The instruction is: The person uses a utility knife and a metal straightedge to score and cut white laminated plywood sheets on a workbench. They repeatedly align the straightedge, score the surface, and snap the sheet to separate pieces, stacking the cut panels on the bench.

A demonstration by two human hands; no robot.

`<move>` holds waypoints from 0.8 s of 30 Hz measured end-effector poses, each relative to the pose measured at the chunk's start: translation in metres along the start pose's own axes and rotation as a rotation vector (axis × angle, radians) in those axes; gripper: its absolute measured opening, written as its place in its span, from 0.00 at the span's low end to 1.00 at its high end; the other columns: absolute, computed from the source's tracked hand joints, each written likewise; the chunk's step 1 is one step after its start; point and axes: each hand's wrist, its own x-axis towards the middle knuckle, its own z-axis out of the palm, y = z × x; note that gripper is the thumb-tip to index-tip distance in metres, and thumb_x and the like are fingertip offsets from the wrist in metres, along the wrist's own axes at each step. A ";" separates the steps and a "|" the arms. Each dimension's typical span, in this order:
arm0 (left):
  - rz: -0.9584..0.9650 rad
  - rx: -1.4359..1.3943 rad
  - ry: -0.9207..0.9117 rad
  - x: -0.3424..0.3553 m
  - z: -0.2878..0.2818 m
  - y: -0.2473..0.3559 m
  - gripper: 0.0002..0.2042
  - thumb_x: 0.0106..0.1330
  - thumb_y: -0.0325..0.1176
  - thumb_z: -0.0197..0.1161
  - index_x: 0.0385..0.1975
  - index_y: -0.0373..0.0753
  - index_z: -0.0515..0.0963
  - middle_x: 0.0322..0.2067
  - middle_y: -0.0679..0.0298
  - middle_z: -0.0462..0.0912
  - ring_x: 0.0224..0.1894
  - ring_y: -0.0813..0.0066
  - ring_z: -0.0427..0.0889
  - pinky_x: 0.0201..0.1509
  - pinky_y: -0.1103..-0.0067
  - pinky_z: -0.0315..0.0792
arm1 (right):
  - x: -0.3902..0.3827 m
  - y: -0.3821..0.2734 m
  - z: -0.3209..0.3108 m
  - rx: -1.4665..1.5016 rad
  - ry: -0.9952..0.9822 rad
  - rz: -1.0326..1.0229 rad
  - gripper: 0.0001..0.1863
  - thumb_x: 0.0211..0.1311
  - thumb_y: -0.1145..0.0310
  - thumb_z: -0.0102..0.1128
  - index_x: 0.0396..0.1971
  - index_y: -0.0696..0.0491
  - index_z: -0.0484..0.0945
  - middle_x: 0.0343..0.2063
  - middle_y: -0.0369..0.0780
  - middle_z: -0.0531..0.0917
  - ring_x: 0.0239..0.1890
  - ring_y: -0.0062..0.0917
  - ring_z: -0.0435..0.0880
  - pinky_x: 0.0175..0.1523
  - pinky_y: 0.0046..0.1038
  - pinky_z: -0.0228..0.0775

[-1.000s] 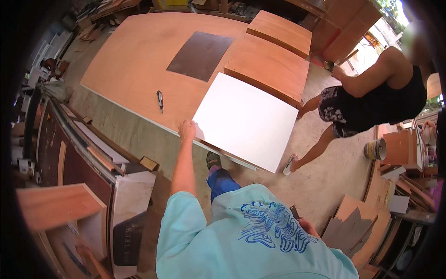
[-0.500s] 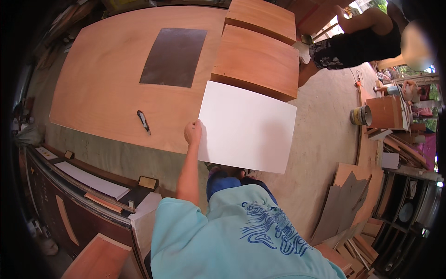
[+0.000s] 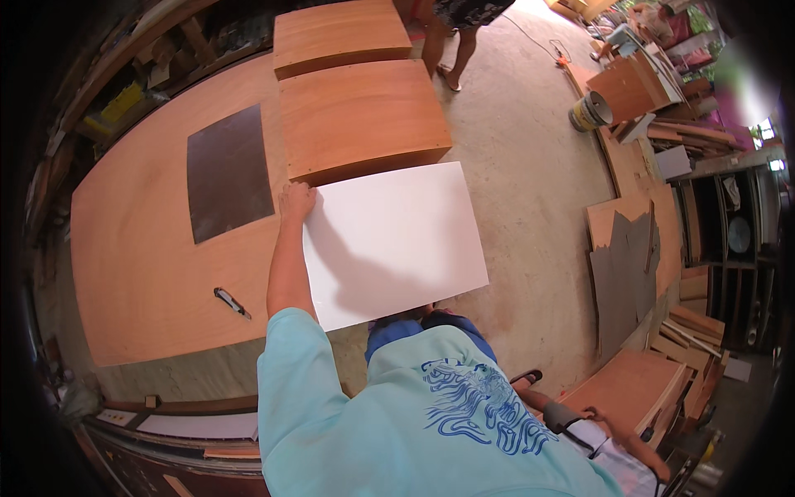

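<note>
My left hand (image 3: 298, 196) is closed on the upper left corner of a white rectangular sheet (image 3: 402, 232), just below two wooden boxes (image 3: 364, 116) at the right side of a large plywood board (image 3: 132, 273). A dark rectangular sheet (image 3: 229, 174) lies on the plywood left of my hand. A grey-and-black utility knife (image 3: 232, 302) lies lower down on the same board. My right hand is not visible; my turquoise-shirted body fills the lower middle.
A person's legs (image 3: 460, 45) stand beyond the boxes. Another person (image 3: 613, 447) is at lower right. A bucket (image 3: 590, 112), stacked offcuts (image 3: 621, 282) and a black rack (image 3: 729, 248) line the right side. A bench (image 3: 182, 422) is at lower left.
The view has turned. My left hand is higher up the white sheet's left edge. The person in black shows only as legs at the top, and another person has appeared at lower right.
</note>
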 end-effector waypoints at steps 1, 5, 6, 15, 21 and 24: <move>0.036 0.145 -0.145 0.002 -0.006 0.006 0.17 0.65 0.44 0.53 0.38 0.39 0.83 0.40 0.53 0.81 0.53 0.53 0.73 0.56 0.61 0.67 | -0.005 -0.001 0.001 0.018 0.005 0.009 0.17 0.55 0.70 0.52 0.44 0.59 0.79 0.32 0.45 0.84 0.33 0.30 0.82 0.41 0.31 0.74; 0.031 0.065 -0.077 0.010 0.000 0.017 0.19 0.64 0.46 0.54 0.36 0.37 0.83 0.41 0.51 0.81 0.46 0.54 0.79 0.52 0.55 0.67 | -0.012 0.008 0.021 0.144 0.040 0.018 0.17 0.55 0.70 0.52 0.43 0.59 0.79 0.32 0.45 0.84 0.33 0.30 0.82 0.40 0.31 0.74; 0.071 0.082 -0.089 0.011 0.003 0.026 0.19 0.64 0.47 0.54 0.36 0.36 0.83 0.41 0.51 0.81 0.46 0.53 0.79 0.52 0.56 0.68 | -0.013 0.008 0.030 0.185 0.049 0.026 0.17 0.55 0.70 0.52 0.43 0.59 0.79 0.31 0.45 0.84 0.32 0.30 0.82 0.40 0.31 0.74; 0.279 -0.010 -0.148 0.039 0.049 0.144 0.27 0.60 0.54 0.56 0.33 0.30 0.82 0.33 0.44 0.83 0.42 0.49 0.82 0.49 0.63 0.73 | -0.008 -0.022 0.080 0.520 0.057 0.139 0.17 0.53 0.71 0.52 0.42 0.60 0.79 0.29 0.45 0.83 0.30 0.30 0.81 0.39 0.31 0.73; 0.239 -0.014 -0.342 0.044 0.078 0.282 0.28 0.62 0.58 0.53 0.42 0.35 0.80 0.48 0.46 0.76 0.52 0.49 0.76 0.57 0.61 0.68 | 0.044 0.000 0.027 0.519 0.118 0.028 0.18 0.53 0.72 0.46 0.42 0.61 0.76 0.24 0.44 0.81 0.22 0.30 0.81 0.30 0.31 0.74; 0.203 0.021 -0.317 0.038 0.089 0.349 0.27 0.63 0.56 0.54 0.45 0.35 0.78 0.51 0.48 0.73 0.56 0.52 0.74 0.58 0.57 0.66 | 0.028 -0.050 -0.039 0.453 0.048 0.174 0.24 0.55 0.66 0.48 0.52 0.57 0.75 0.43 0.48 0.82 0.46 0.33 0.80 0.51 0.30 0.70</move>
